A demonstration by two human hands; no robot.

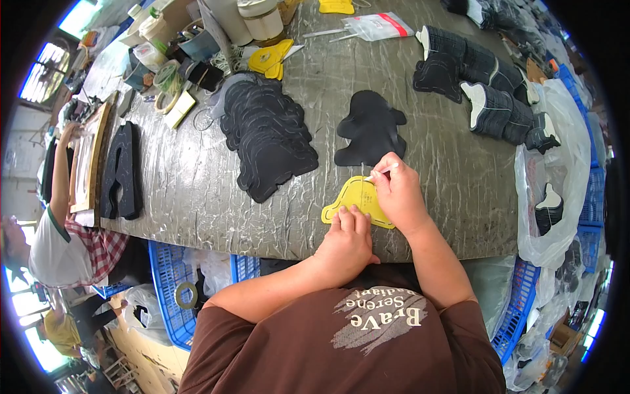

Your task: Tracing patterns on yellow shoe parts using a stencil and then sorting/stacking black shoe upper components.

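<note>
A yellow template [354,197] with slots near its rim lies on the table close to me. My left hand [345,238] presses on it with its fingers stretched out flat. In my right hand [399,192] a slim white pen [386,169] is pinched, its tip at the template's upper right edge. Whether a dark piece lies under the template I cannot tell. Just beyond it rests a black shaped cut piece [371,131]. To the left, a fanned stack of similar black pieces [270,141] bears thin pale outlines.
Bundled black pieces [495,108] with white ends stand at the right, near a plastic bag [554,171]. Tubs and jars [261,20] and another yellow template [270,59] are at the back left. Blue crates [172,289] border the table. A person [72,249] works at the left.
</note>
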